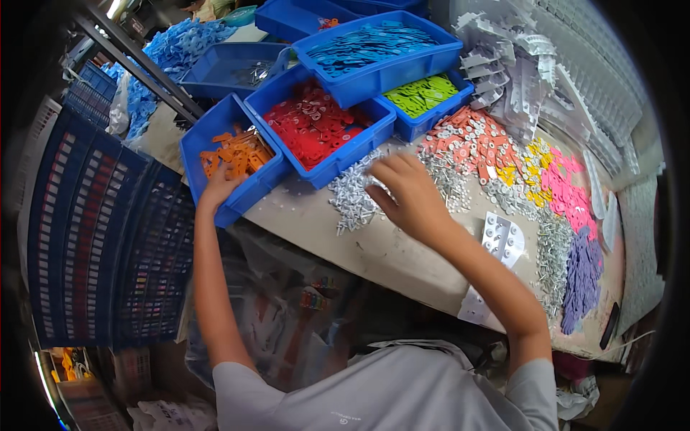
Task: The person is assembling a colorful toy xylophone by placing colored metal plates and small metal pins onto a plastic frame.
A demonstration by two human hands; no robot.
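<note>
Touching orange pieces (pixel 246 152) in the blue bin (pixel 251 192) at the near edge of the table (pixel 402 266): my left hand (pixel 221 188), can't tell if gripping. Right hand (pixel 407 192) apart, fingers parted by silver pins (pixel 352 197). Bin corner seems overhung; leaning could tip it.

Orange pieces (pixel 253 152), blue bin (pixel 260 185), crates (pixel 93 244) apparently navy

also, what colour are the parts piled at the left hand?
The parts at the left hand are orange; head view shows it best.
</note>
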